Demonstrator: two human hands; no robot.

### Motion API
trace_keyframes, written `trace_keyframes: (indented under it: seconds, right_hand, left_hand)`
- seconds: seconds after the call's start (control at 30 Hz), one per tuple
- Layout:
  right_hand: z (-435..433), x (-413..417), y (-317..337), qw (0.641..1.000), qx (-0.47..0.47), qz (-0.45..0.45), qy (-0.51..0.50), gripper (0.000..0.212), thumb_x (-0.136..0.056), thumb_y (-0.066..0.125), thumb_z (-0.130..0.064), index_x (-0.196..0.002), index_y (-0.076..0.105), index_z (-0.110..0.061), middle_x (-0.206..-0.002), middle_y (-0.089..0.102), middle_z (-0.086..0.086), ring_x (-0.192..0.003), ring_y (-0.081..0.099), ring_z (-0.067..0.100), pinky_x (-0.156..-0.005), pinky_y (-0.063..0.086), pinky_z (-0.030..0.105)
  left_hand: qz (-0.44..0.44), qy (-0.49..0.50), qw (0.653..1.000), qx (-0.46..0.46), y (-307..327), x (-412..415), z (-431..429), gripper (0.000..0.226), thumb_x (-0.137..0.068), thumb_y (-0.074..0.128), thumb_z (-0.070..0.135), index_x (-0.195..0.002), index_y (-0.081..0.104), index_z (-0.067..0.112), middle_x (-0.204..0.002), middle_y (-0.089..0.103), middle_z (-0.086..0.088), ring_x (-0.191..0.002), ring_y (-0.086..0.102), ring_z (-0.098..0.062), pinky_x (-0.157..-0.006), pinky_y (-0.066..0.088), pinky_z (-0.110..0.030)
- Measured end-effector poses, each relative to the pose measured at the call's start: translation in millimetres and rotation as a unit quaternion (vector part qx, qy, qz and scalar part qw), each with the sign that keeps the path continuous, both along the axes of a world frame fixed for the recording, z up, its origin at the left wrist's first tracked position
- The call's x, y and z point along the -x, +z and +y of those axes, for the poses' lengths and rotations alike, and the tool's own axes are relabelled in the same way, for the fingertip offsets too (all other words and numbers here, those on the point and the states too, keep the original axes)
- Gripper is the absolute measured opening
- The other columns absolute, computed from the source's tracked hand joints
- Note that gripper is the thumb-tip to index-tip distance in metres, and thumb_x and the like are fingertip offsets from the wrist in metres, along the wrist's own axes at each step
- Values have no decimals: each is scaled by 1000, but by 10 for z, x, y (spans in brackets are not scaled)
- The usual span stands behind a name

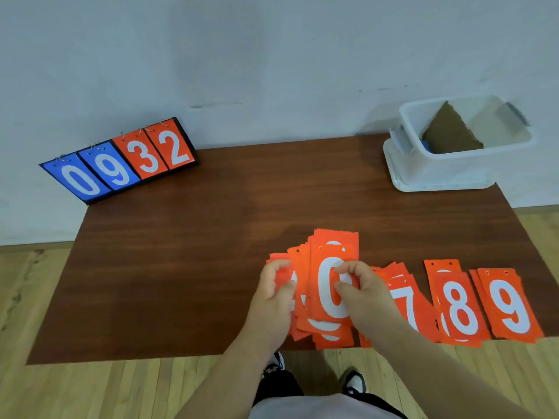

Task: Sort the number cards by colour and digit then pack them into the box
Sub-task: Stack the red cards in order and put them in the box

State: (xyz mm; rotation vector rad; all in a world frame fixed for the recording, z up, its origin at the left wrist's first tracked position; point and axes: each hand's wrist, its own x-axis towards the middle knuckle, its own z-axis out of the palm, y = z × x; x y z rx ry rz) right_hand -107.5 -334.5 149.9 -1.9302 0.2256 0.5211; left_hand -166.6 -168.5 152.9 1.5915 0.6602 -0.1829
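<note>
Head view. White translucent plastic box (447,173) sits at the far right corner of the table (181,252), open on top, with a white lid-like piece under it. Inside the box: a brown cardboard-looking sheet (450,131) leaning tilted, a beige sheet (496,125) beside it, and a small bit of blue at the bottom left.

The table has a dark brown wood-grain top, rectangular. At its far left stands a flip scoreboard (121,161) with black backing and metal rings, showing blue 0, blue 9, orange 3, orange 2.

Near edge: a messy fanned stack of orange cards (332,246), flat rectangles with white digits and punched holes at the top, a 0 card (326,297) on top. Left hand (276,294) curls round the stack's left side. Right hand (360,294) pinches the 0 card between thumb and fingers. To the right, flat on the table: 7 pile (405,306), 8 pile (459,309), 9 pile (508,306), side by side.
</note>
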Motion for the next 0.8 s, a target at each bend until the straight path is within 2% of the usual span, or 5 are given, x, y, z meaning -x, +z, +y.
trace_keyframes:
  seconds: [0.1,0.2,0.33,0.5,0.8]
  right_hand:
    - [182,17,-22,999,8,24,31,18,-96,56,-17,-99,61,-34,-105,63,-12,-97,62,14,-85,55,38]
    - [262,44,-65,997,-22,62,42,17,-94,59,-23,-97,63,-39,-111,63,-9,-102,61,17,-81,53,33]
    - [187,98,-90,999,-24,30,-29,20,-87,64,-13,-93,67,-32,-99,68,-10,-89,63,16,-76,51,31]
    - [-162,125,-115,986,90,-13,-143,22,-89,57,-6,-100,62,-25,-93,63,-12,-73,57,5,-68,49,29]
    - [-937,133,-263,987,117,4,-109,23,-91,57,-7,-100,61,-28,-96,61,-16,-83,59,8,-73,56,35]
  left_hand:
    - [-10,-29,998,58,53,-150,101,20,-106,47,30,-120,53,43,-112,66,7,-100,68,-16,-89,59,-40]
    - [16,-115,988,102,87,-272,196,31,-106,46,32,-135,39,42,-118,59,15,-101,66,-8,-76,58,-20]
    - [45,-174,979,95,-58,-404,256,42,-103,52,36,-140,34,45,-119,59,15,-106,66,-9,-87,58,-27]
    - [150,-215,951,-166,-542,-494,115,85,-86,69,46,-155,22,31,-134,53,-6,-115,59,-24,-89,48,-34]
    - [273,-240,868,-339,-935,-390,-824,120,-78,77,49,-155,-13,31,-144,18,-12,-129,29,-34,-96,44,-44]
